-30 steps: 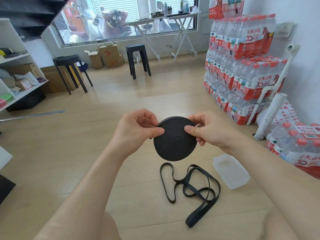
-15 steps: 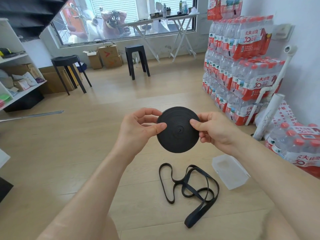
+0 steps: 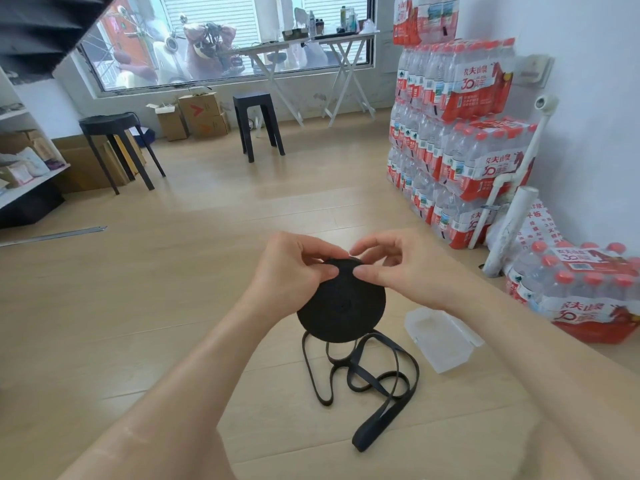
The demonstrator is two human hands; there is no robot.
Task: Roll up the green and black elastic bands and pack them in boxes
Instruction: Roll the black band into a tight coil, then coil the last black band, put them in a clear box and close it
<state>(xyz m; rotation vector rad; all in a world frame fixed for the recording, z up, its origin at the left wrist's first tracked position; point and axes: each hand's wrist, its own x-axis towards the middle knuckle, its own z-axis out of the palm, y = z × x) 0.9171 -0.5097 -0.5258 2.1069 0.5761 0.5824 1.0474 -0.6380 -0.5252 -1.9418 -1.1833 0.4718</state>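
Plainly, the left hand (image 3: 287,271) and right hand (image 3: 398,271) both pinch the top rim of the flat black wound disc of elastic band (image 3: 341,306), held in the air above the pale wooden floor (image 3: 173,306); should either pinch slacken, I judge the coil could spring apart; the tangled black loose tail (image 3: 381,386) on the floor below may snag; counted: one disc, one tail, one clear plastic box (image 3: 440,336) toward the floor's right edge, no green band.
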